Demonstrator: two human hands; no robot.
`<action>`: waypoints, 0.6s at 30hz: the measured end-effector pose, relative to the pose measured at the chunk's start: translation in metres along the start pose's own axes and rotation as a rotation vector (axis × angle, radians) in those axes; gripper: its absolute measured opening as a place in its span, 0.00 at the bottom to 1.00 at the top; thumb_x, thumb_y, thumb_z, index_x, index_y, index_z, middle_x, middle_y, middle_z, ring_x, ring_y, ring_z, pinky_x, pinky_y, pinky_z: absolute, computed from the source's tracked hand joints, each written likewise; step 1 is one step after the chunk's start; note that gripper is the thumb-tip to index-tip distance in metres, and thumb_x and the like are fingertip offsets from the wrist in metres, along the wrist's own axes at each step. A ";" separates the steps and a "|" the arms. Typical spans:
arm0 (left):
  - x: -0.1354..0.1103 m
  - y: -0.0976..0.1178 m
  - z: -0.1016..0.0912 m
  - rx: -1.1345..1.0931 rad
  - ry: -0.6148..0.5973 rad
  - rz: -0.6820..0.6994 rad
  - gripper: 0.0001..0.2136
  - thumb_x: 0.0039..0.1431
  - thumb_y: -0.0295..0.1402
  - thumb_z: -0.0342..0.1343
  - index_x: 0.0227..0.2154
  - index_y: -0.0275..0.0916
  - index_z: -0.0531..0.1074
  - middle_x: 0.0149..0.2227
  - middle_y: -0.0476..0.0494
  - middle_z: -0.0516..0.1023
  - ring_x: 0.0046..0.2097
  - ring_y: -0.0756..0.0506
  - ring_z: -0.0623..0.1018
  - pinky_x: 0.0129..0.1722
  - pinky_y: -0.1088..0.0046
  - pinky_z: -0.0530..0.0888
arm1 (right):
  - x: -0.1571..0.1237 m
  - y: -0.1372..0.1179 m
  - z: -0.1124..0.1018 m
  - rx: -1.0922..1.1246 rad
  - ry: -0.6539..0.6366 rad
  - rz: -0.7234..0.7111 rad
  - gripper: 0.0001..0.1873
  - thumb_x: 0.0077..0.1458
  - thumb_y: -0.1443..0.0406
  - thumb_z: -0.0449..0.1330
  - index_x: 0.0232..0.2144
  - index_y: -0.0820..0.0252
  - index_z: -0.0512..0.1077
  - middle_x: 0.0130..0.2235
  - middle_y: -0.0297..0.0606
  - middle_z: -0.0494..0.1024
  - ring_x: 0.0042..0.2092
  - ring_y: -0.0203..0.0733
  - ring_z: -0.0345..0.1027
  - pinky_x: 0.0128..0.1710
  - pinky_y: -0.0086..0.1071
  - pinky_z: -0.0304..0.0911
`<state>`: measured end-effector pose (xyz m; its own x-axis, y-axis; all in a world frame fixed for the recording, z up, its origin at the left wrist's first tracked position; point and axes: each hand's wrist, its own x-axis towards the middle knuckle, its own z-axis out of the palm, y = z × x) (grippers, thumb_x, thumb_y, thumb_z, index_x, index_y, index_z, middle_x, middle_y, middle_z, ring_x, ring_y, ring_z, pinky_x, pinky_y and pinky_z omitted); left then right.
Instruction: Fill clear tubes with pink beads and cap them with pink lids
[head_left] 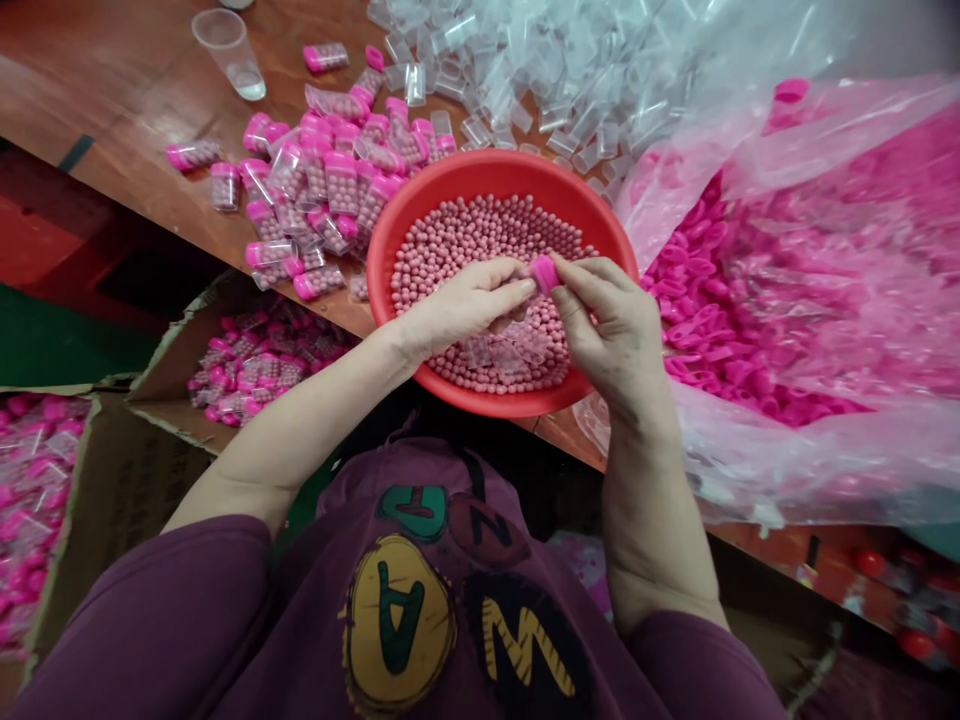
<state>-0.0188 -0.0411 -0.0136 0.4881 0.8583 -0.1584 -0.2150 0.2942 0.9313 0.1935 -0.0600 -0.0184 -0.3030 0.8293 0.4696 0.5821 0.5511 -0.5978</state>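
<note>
Right hand pinching pink cap at clear tube gripped by left hand, over red bowl of pink beads.

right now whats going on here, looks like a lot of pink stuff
A person is working over a red plastic basin of pink beads. Their right hand pinches a pink cap, with their left hand right beside it, above clear tubes lying on the beads. Pink-capped tubes sit on the wooden table, with empty tubes behind the basin. A plastic bag holds loose pink caps, and a cardboard box holds more capped tubes.
</note>
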 end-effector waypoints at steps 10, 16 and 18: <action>0.007 -0.010 -0.003 0.357 0.139 0.188 0.15 0.76 0.18 0.61 0.31 0.39 0.71 0.31 0.51 0.73 0.35 0.50 0.70 0.37 0.71 0.64 | -0.002 0.011 0.007 -0.009 -0.018 -0.017 0.16 0.78 0.55 0.64 0.58 0.42 0.89 0.53 0.42 0.91 0.52 0.53 0.87 0.57 0.48 0.85; 0.002 -0.003 -0.004 0.102 -0.057 0.041 0.16 0.84 0.27 0.53 0.33 0.41 0.67 0.29 0.54 0.67 0.27 0.52 0.63 0.29 0.72 0.60 | 0.003 0.000 -0.006 -0.039 -0.038 -0.064 0.18 0.81 0.55 0.61 0.60 0.46 0.89 0.53 0.43 0.90 0.52 0.51 0.87 0.55 0.46 0.85; 0.003 -0.006 -0.004 0.148 -0.035 0.086 0.16 0.83 0.25 0.53 0.33 0.40 0.67 0.29 0.54 0.67 0.28 0.52 0.64 0.30 0.73 0.61 | 0.005 -0.001 -0.006 -0.048 -0.065 -0.093 0.18 0.81 0.57 0.60 0.61 0.46 0.88 0.53 0.43 0.90 0.51 0.50 0.87 0.55 0.45 0.85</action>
<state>-0.0189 -0.0383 -0.0205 0.5030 0.8617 -0.0670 -0.1318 0.1531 0.9794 0.1961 -0.0569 -0.0110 -0.4049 0.7800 0.4772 0.5844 0.6221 -0.5210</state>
